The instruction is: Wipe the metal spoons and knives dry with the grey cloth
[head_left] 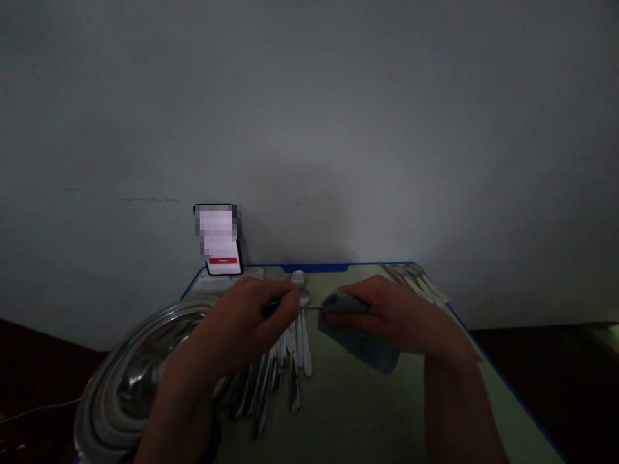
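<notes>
My left hand point(249, 312) is closed around one end of a thin piece of cutlery point(313, 308). Its far end runs into a grey-blue cloth point(365, 345), so I cannot tell whether it is a spoon or a fork. The fingers of my right hand point(394, 312) are wrapped over the cloth, pinching it around the metal. Below and behind my left hand lies a heap of loose cutlery point(264, 386), partly covered by my forearm. Two spoons point(298, 278) lie with their bowls towards the wall, their handles pointing at me.
Nested steel bowls point(109, 399) stand at the left edge of the table point(348, 419). A phone point(225, 248) leans on the wall point(309, 116) at the back left. Several forks and other cutlery point(418, 280) lie in the far right corner.
</notes>
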The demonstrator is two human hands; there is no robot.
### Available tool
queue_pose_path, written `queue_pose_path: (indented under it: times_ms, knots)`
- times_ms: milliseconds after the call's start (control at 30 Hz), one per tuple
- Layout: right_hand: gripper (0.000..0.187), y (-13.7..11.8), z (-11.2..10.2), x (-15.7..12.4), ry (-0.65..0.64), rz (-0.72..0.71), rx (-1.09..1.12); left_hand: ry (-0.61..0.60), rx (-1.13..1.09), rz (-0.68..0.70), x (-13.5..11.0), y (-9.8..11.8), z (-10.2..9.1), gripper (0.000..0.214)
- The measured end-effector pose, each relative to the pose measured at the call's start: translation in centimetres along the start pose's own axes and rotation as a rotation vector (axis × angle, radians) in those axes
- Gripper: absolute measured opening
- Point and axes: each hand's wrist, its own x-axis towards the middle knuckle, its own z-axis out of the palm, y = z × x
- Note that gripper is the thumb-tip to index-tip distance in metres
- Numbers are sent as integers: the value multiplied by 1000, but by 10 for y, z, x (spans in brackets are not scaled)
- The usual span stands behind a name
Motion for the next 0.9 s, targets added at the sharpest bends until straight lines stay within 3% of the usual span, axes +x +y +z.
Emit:
queue_pose_path:
  times_ms: [233, 400, 633, 900]
  knots:
    - [26, -6, 10, 9, -59, -106, 12, -46, 37, 52, 6, 4, 11, 32]
    - [26, 3, 2, 2, -70, -39, 71, -50, -12, 35, 2, -10, 3, 35]
    - [29, 17, -11, -11, 54, 34, 71, 21, -130, -30, -6, -20, -6, 36]
    - [32, 24, -12, -14, 163, 88, -24, 68, -173, -16, -3, -19, 1, 35]
